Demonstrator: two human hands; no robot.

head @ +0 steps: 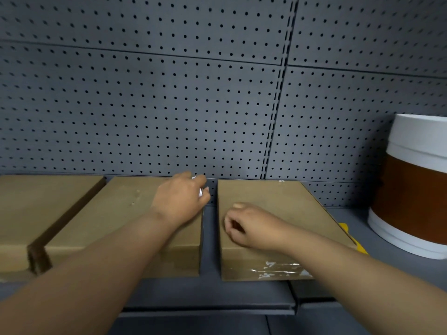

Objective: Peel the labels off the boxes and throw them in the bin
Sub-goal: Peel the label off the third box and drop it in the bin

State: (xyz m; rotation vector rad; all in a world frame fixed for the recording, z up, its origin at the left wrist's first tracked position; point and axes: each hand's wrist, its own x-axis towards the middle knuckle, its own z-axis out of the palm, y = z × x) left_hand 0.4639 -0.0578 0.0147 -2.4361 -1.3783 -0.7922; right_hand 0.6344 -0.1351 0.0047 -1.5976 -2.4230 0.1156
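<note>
1. Your left hand (180,200) was closed on a scrap of white label (200,191) over the far right corner of the middle box (116,213) on the shelf (210,293).
2. Your right hand (251,226) rested loosely curled, holding nothing, on the right box (290,209).
3. The bin (416,187) stood at the shelf's right end, beyond the right box, so the scrap had to travel rightward; your right hand was nearer it.

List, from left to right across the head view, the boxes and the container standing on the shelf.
Left cardboard box → middle cardboard box, with the left hand at its far right corner → right cardboard box, under the right hand → white and brown container.
</note>
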